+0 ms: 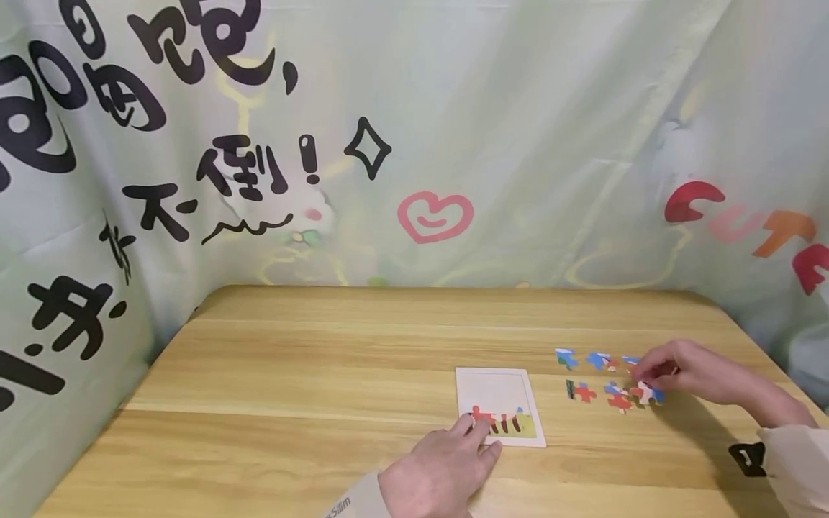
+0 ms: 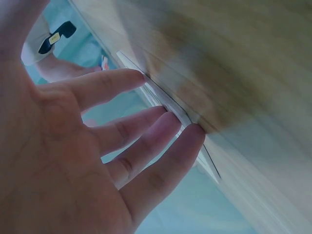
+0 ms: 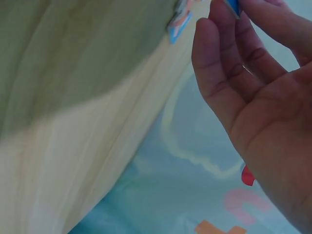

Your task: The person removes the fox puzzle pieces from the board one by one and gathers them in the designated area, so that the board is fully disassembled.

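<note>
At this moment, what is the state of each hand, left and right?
Left hand: open, touching the puzzle board.
Right hand: closed, pinching a puzzle piece.

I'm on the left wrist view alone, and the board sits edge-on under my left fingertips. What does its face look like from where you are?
Observer: In the head view, the board has a strip of picture pieces along its near side, and the far part shows plain white.
Operator: Got it. I catch only a forearm across the way; what is the right hand doing?
Observer: The right wrist view shows it pinching a piece with some blue on it.
Operator: And the loose pieces, where do they lie?
Observer: On the table to the right of the board, in two rough rows, by the head view.
</note>
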Demonstrator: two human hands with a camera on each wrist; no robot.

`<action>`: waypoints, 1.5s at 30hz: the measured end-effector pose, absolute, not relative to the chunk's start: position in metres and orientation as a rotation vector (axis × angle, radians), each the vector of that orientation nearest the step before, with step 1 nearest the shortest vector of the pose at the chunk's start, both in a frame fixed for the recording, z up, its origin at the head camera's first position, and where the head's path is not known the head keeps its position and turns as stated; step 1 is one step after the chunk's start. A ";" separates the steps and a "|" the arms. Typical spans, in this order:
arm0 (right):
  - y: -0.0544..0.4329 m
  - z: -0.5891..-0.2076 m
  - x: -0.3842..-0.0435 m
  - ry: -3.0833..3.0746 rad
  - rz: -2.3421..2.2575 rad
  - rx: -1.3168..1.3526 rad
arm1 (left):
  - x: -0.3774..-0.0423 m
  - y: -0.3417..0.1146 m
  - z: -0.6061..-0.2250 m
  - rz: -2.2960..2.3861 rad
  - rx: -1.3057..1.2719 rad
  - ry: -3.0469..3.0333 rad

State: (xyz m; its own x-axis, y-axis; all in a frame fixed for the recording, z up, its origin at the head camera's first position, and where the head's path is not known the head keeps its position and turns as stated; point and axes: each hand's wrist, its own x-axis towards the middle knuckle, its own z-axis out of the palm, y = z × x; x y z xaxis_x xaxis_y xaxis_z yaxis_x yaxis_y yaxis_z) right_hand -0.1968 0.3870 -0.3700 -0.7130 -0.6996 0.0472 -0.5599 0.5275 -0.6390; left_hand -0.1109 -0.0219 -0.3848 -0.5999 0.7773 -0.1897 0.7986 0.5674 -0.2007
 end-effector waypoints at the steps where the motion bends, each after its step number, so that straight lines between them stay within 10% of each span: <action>1: 0.389 -0.370 -0.196 2.548 -0.946 -1.060 | -0.111 -0.022 -0.385 -0.400 1.375 2.710; 45: 0.379 -0.364 -0.196 2.640 -0.754 -0.947 | -0.107 -0.022 -0.389 -0.468 1.354 2.734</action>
